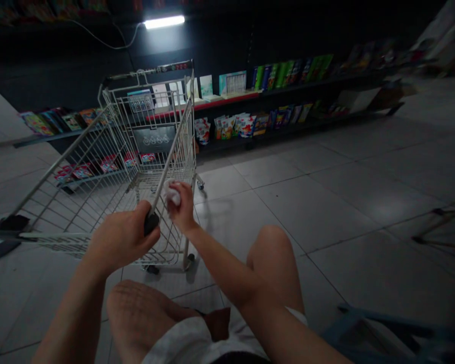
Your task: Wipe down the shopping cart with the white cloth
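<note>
A metal shopping cart (76,202) stands just in front of me, its basket pointing my way. My left hand (123,235) is closed around the near right corner of the basket, by a black plastic corner piece (150,222). Against the outer side of the cart, a little below its top rail, is my right hand (182,205). It holds a crumpled white cloth (172,193), pressed to or close against the wire side; whether it touches cannot be made out. Part of the cloth is hidden by the fingers.
Behind the cart runs a dark shelf (227,101) with books and colourful packets (235,125). A lit tube lamp (164,22) hangs above, with a cable. My knees (275,253) are close below. A blue-grey frame (382,323) lies at lower right, on the tiled floor (326,202).
</note>
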Demonstrator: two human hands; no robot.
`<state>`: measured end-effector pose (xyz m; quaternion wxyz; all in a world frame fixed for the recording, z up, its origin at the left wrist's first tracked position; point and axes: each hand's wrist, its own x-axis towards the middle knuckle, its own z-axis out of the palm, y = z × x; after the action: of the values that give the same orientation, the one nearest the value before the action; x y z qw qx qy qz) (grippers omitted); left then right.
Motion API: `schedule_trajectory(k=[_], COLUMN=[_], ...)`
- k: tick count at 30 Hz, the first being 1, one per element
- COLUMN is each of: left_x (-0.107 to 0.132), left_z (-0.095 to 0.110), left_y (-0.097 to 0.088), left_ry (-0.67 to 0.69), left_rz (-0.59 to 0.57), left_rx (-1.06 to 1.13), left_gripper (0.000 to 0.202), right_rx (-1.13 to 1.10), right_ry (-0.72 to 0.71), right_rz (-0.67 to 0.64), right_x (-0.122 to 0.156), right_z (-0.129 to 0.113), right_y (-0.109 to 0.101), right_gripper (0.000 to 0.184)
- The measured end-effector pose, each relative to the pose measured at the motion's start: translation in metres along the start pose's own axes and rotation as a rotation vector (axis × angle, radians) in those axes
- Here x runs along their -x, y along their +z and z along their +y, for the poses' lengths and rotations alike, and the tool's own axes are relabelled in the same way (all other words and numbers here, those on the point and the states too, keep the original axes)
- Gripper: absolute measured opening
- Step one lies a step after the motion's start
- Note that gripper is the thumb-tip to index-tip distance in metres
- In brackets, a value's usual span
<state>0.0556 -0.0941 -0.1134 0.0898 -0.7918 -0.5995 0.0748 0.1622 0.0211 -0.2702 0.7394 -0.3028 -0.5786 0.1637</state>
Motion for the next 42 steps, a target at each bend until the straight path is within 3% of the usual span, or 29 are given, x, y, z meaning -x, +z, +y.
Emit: schedule_trajectory(k=[2,4,6,8,10,14,16,20,22,27,30,33,38,42], left_x=[0.001,0.001,0.002,0.002,0.002,0.003,0.003,0.005,0.007,0.008,0.007,0.006,0.017,0.029], left_z=[0.002,0.003,0.003,0.003,0.003,0.004,0.004,0.002,0.001,-0.007,-0.015,-0.024,-0.052,-0.073], left_y=[-0.003,-0.004,-0.003,-0.001,0.001,0.0,-0.001,0.002,0.004,0.007,0.008,0.009,0.01,0.004], left_ry=[-0.001,-0.006,-0.011,-0.017,-0.015,-0.016,-0.017,-0.009,-0.005,0.062,0.097,0.109,0.097,0.083], left_rz=[-0.008,-0.016,-0.014,0.001,0.012,0.009,0.012,0.026,0.024,0.028,0.058,0.069,0.049,-0.071], left_rx=[0.0,0.0,-0.006,-0.02,-0.033,-0.057,-0.06,-0.058,-0.071,-0.028,0.036,0.103,0.275,0.437], left_gripper=[0.029,0.029,0.031,0.034,0.036,0.033,0.032,0.035,0.035,0.029,0.026,0.023,0.023,0.033], right_rx=[-0.025,-0.057,-0.083,-0.087,-0.042,0.197,0.246,0.171,0.207,0.395,0.441,0.422,0.429,0.32], right_ry=[0.258,0.341,0.124,-0.205,-0.388,-0.295,-0.279,-0.45,-0.45,-0.244,-0.174,-0.163,-0.157,-0.243], right_rz=[0.102,0.126,-0.022,-0.296,-0.511,-0.493,-0.522,-0.802,-0.861,-0.746,-0.685,-0.668,-0.7,-0.563], right_x=[-0.028,-0.045,-0.052,-0.058,-0.071,-0.106,-0.11,-0.1,-0.11,-0.178,-0.2,-0.199,-0.178,-0.143], right_z=[0.01,0.0,-0.023,-0.042,-0.047,-0.035,-0.041,-0.067,-0.063,-0.003,0.02,0.021,0.003,-0.009], right_y=[0.004,-0.002,-0.013,-0.023,-0.025,-0.014,-0.012,-0.019,-0.021,-0.005,0.009,0.02,0.034,0.039], right_gripper=[0.027,0.029,0.03,0.027,0.022,0.026,0.028,0.03,0.029,0.023,0.02,0.019,0.018,0.024])
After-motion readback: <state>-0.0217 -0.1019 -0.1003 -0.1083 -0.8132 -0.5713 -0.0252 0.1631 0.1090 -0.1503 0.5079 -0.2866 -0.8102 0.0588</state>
